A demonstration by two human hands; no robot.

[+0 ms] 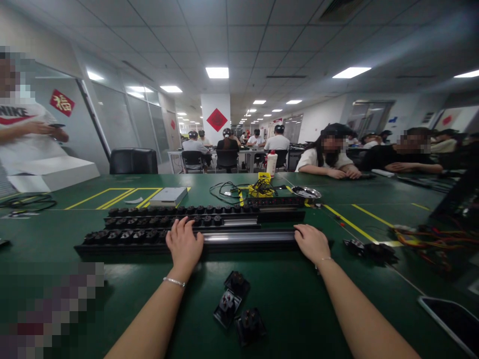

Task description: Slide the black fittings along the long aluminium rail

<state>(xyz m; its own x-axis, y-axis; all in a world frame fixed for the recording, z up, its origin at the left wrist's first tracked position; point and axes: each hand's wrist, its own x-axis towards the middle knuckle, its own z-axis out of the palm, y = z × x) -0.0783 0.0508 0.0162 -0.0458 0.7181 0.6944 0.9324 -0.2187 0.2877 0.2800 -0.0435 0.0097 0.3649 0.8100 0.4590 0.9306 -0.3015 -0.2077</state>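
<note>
A long black rail with a shiny channel lies across the green table, its left part filled with round black socket modules. On the row of modules rests my left hand, fingers spread, at the point where the bare channel begins. My right hand lies at the rail's right end, fingertips on its edge, the fingers bent and pressed together; whether it grips the rail is clear only from this contact. Behind are more rails with modules. Three loose black modules lie between my forearms.
Beyond the rails are a white box, black cables, a yellow bin, a metal bowl and a bottle. Wires, loose black parts and a phone lie right. People sit across the table.
</note>
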